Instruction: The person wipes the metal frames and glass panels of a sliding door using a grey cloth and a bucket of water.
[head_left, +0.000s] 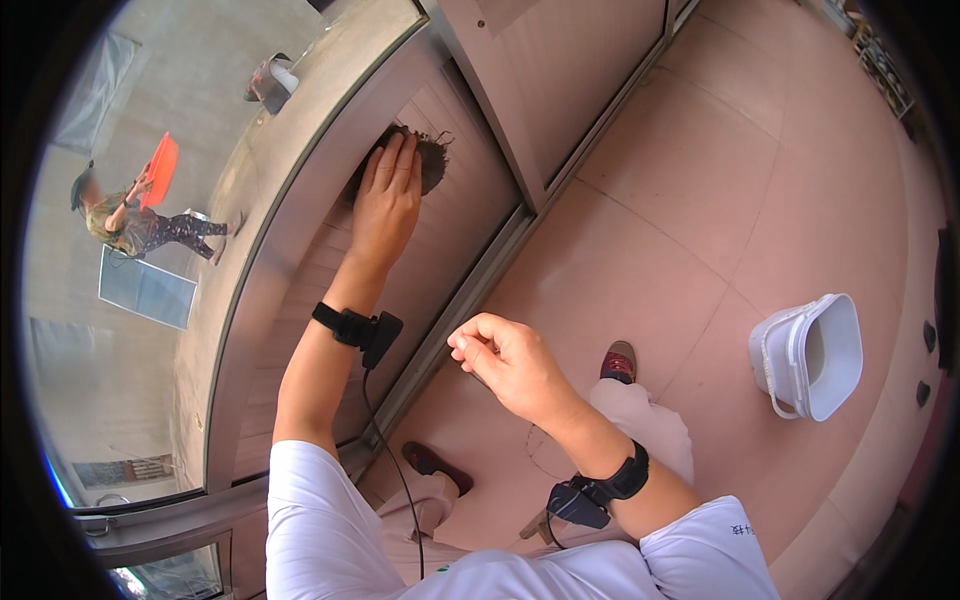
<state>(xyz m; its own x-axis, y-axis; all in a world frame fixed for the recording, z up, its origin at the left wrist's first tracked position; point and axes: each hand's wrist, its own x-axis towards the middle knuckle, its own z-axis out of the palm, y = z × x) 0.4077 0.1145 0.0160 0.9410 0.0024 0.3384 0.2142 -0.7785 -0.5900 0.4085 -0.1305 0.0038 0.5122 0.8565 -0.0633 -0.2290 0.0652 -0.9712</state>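
My left hand (390, 195) lies flat, fingers together, on a dark, frayed cloth (433, 161), pressing it against the ribbed lower metal panel (442, 225) of a glazed door. Part of the cloth is hidden under the palm. My right hand (510, 367) is held in the air before my body, its fingers curled in towards the thumb, and no object shows in it. Both forearms wear black straps with small dark devices, and cables run down from these.
A white plastic bucket (791, 360) with its handle down stands on the tiled floor (675, 225) at the right. Metal door track (450, 307) runs beside my feet. In the door's glass, a person (127, 214) with an orange basin (160, 171) shows at left.
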